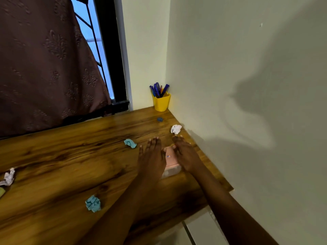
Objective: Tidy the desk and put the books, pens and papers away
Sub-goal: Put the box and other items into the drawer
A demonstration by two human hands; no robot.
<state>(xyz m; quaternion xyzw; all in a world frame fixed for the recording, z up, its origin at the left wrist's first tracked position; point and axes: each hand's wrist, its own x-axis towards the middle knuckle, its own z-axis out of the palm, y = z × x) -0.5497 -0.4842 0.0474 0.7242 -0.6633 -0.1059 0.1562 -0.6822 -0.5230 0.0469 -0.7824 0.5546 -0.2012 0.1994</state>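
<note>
Two hands flank the pink book [170, 160], which lies flat near the right edge of the counter [70, 152], close to the wall [247, 68]. Your left hand [151, 157] lies against the book's left side, fingers straight and close together. Your right hand [185, 154] lies against its right side, fingers stretched forward; motion blur hides exactly where the thumb sits. Neither grip is clamped round the book: both are flat and uncurled, touching it from the sides.

The pens [158, 89] stand upright in a yellow cup [161, 103] in the far corner of the counter, where the two walls meet. A white paper ball [176, 129] lies just beyond your right fingertips, and a small blue scrap [159, 119] sits between it and the cup. One teal paper ball [130, 143] lies left of your left hand, a second teal ball [93, 203] sits nearer you, and a greyish crumpled paper [8, 177] rests at the far left edge. A brown curtain [44, 59] hangs behind the counter.
</note>
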